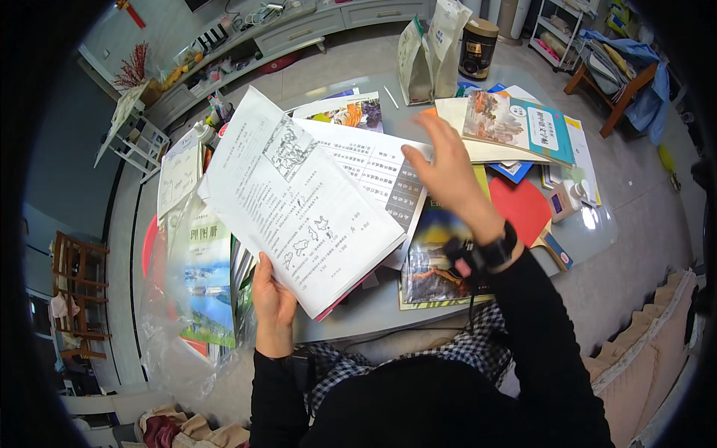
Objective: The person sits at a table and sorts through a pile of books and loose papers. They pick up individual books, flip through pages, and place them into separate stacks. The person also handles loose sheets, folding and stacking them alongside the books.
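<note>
My left hand grips the lower left edge of a stack of printed sheets, tilted above the table. The top sheet carries text and black-and-white drawings. Behind it lies a sheet with a printed table, partly covered. My right hand is raised with fingers apart, holding nothing, by that sheet's right edge. Beneath my right wrist are glossy picture-covered books. To its right sit a red table tennis bat and a pile of books with a teal-edged cover.
Two stand-up bags and a dark canister occupy the table's far end. A white pump bottle stands near the bat. On the left, clear plastic partly covers a landscape-covered book. A chair piled with cloth is at far right.
</note>
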Motion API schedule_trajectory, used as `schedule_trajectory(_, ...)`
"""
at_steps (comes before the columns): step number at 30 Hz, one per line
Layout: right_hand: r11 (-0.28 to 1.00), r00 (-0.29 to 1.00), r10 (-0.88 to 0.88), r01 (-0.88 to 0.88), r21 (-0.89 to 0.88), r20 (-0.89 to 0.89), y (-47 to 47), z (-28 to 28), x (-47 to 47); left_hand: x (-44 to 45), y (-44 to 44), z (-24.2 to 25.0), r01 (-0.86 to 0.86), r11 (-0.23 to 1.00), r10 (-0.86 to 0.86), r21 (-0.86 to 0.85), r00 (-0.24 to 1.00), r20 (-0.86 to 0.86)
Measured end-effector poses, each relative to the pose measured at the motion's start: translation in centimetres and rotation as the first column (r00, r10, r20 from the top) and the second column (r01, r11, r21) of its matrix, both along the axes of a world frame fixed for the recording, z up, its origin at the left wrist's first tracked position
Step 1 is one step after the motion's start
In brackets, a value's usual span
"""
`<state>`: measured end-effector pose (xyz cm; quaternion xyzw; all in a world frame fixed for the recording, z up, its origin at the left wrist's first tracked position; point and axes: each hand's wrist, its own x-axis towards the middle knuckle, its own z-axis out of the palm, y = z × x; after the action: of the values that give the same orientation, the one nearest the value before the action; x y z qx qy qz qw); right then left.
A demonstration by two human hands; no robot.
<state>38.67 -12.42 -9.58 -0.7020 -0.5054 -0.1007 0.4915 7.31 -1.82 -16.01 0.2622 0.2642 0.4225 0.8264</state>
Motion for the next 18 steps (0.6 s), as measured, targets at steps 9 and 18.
schedule_trajectory(9,0.751,0.696,0.093,-0.518,-0.409,-0.712,0.7,-0.2,5.6,-2.0,0.2,1.2,0.036,0.995,-0.005,-0.091,0.950,0.312)
schedule_trajectory(18,0.902,0.670,0.227,0.129,0.412,-0.706,-7.4,-2.7,0.6,-1.0,4.0,0.2,0.462,0.886,-0.283,-0.035,0.599,0.749)
